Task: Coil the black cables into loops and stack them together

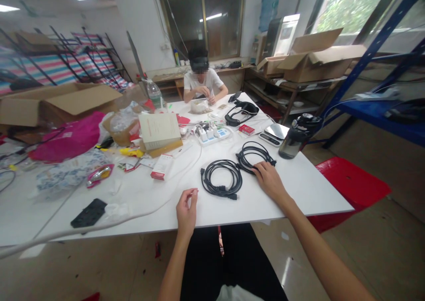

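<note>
The near coil of smooth black cable [222,188] lies flat on the white surface [305,194], wound into a round ring of several loops with blocky, dark plugs at its edge. At two o'clock from it, just beside it, sits the far coil of black cable [241,160], a similar, looser ring.

The right hand [269,179] reaches in at three o'clock from the near coil. It is palm down, its fingers slightly bent and close together, with the fingertips on the near edge of the far coil; whether they pinch the cable I cannot tell. The left hand [186,210] is at eight o'clock, apart from the near coil, half curled with the thumb raised near the bent fingers. No held thing shows in it, and I cannot tell whether the tips meet.

From the near coil, a white plastic power strip [221,135] with plugs in it is between eleven and twelve o'clock, and a black, curved headset [247,108] is at one. A small, red-and-white card box [162,167] lies at nine; farther out, between eight and nine, is a flat, black, moulded piece [89,212] by crumpled, translucent plastic [116,211]. At two o'clock from the far coil stands a dark, see-through bottle [294,139] with a black lid. A person in a white shirt [202,82] sits across the surface, both hands near a translucent bag.
</note>
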Demonstrator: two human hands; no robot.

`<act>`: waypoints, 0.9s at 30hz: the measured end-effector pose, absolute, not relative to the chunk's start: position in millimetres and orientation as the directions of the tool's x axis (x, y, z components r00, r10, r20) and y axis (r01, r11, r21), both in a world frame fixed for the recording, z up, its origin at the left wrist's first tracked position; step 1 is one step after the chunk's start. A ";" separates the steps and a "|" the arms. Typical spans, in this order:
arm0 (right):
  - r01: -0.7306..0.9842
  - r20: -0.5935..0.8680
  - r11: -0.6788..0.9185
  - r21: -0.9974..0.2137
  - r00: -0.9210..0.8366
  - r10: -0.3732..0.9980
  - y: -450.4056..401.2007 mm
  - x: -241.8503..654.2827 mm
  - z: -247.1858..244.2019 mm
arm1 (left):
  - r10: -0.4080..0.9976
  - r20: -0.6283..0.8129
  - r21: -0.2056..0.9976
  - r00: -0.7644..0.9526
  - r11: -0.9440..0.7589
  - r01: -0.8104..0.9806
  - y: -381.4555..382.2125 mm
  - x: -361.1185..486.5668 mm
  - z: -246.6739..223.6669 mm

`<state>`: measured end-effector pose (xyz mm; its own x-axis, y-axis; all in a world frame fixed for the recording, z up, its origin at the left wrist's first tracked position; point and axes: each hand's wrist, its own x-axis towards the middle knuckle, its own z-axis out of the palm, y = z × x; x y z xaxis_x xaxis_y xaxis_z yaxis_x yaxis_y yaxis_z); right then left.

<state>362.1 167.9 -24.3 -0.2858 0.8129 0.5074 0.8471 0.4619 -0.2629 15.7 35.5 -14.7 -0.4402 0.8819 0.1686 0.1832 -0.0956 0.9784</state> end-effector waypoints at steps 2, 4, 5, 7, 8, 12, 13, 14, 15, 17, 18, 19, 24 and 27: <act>0.852 0.517 0.440 -0.285 -0.249 0.819 167.5 362.3 -25.2 | 0.884 0.167 0.978 -0.437 -0.094 0.184 35.5 15.4 -14.2; 0.855 0.521 0.415 -0.311 -0.211 0.827 166.7 363.0 -26.2 | 0.888 0.157 0.980 -0.433 -0.086 0.180 35.3 15.7 -12.5; 0.855 0.521 0.403 -0.326 -0.194 0.831 166.3 363.4 -26.3 | 0.889 0.148 0.981 -0.434 -0.078 0.177 35.1 15.9 -11.4; 0.853 0.515 0.382 -0.356 -0.162 0.842 166.1 364.6 -24.5 | 0.888 0.132 0.984 -0.441 -0.062 0.169 34.6 16.2 -9.6; 0.851 0.511 0.372 -0.371 -0.148 0.847 166.7 365.2 -22.0 | 0.887 0.126 0.985 -0.443 -0.057 0.166 34.4 16.3 -9.0; 0.830 0.446 0.313 -0.463 -0.087 0.891 175.6 365.7 0.2 | 0.892 0.117 0.986 -0.437 -0.053 0.156 33.6 16.1 -8.7; 0.807 0.395 0.284 -0.518 -0.068 0.916 179.6 365.0 8.2 | 0.894 0.115 0.986 -0.434 -0.051 0.156 33.6 16.0 -8.9; 0.773 0.334 0.253 -0.581 -0.057 0.941 184.4 364.0 16.6 | 0.895 0.113 0.987 -0.432 -0.050 0.155 33.5 15.8 -9.2; 0.735 0.274 0.225 -0.640 -0.056 0.960 189.8 362.9 25.0 | 0.895 0.113 0.987 -0.432 -0.052 0.152 33.6 15.6 -9.5; 0.669 0.210 0.203 -0.715 -0.071 0.975 202.4 360.6 42.0 | 0.897 0.116 0.988 -0.426 -0.058 0.146 33.7 15.0 -10.4; 0.647 0.215 0.208 -0.733 -0.070 0.974 209.2 359.7 50.9 | 0.899 0.117 0.988 -0.422 -0.061 0.143 33.8 14.7 -10.9; 0.634 0.237 0.219 -0.741 -0.057 0.970 215.9 359.2 60.9 | 0.902 0.116 0.988 -0.416 -0.062 0.141 33.9 14.3 -11.4; 0.432 0.346 0.280 -0.857 0.079 0.935 235.6 358.3 151.7 | 0.909 0.094 0.991 -0.405 -0.046 0.128 33.1 13.5 -12.4; 0.077 0.382 0.377 -0.923 0.081 0.921 229.9 358.8 244.8 | 0.910 0.082 0.991 -0.407 -0.032 0.129 31.9 14.2 -10.8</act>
